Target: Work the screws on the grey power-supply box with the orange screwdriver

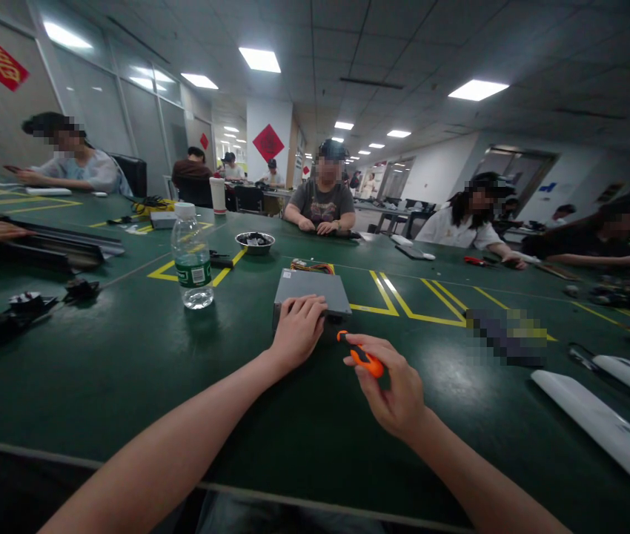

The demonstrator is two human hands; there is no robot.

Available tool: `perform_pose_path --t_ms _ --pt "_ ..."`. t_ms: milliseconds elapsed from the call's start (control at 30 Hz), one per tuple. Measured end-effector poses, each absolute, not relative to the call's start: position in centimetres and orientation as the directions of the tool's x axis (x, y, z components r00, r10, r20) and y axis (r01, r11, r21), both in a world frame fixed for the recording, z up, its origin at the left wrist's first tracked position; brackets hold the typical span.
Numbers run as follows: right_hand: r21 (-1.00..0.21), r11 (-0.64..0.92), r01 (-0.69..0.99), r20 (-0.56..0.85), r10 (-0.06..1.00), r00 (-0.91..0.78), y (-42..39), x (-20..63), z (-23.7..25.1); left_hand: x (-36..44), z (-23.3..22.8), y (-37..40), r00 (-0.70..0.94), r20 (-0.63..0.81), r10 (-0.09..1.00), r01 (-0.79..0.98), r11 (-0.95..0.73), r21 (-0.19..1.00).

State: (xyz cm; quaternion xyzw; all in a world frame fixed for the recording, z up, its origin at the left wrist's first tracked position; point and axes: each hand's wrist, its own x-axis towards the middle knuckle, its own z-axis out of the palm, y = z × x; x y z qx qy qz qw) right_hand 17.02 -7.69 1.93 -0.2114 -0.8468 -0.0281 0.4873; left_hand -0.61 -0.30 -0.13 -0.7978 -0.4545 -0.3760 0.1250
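Two hands work at the centre of the green surface (126, 371). The left hand (296, 330) lies palm-down on the near edge of the grey metal box (311, 291), fingers spread flat. The right hand (396, 386), at 4 o'clock from the box, has its fingers clamped on the orange-handled screwdriver (362, 357). A water bottle (192, 256) stands at 9 o'clock, well apart from the box.

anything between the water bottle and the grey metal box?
Nothing: bare green table between water bottle and grey metal box, per the head view.
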Motion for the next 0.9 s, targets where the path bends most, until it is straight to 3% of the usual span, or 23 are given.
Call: perform_pose_path --t_ms 100,267,333,567,733,800,900 --pt "-0.145 0.899 0.412 0.800 0.352 -0.486 -7.9 17.1 2.3 -0.6 -0.1 -0.3 0.298 0.714 0.634 0.819 -0.554 0.149" --pt "0.189 0.791 0.581 0.773 0.245 -0.585 -8.1 16.8 2.3 -0.6 -0.1 -0.3 0.293 0.708 0.642 0.818 -0.552 0.162" --pt "0.241 0.734 0.635 0.789 0.232 -0.569 -8.1 16.7 2.3 -0.5 -0.1 -0.3 0.285 0.706 0.648 0.822 -0.544 0.168" --pt "0.225 0.723 0.653 0.735 0.315 -0.601 -8.9 15.5 2.5 -0.4 -0.1 -0.2 0.280 0.707 0.649 0.825 -0.540 0.169" --pt "0.284 0.751 0.595 0.674 0.285 -0.682 -8.6 15.4 1.3 -0.4 0.0 -0.2 0.289 0.693 0.660 0.825 -0.539 0.170" --pt "0.277 0.714 0.643 0.704 0.305 -0.641 -8.2 16.1 1.1 -0.4 -0.1 -0.2 0.287 0.691 0.664 0.828 -0.535 0.169" --pt "0.170 0.625 0.762 0.760 0.409 -0.505 -7.7 17.2 1.6 -0.4 -0.1 -0.1 0.289 0.687 0.666 0.831 -0.531 0.165"
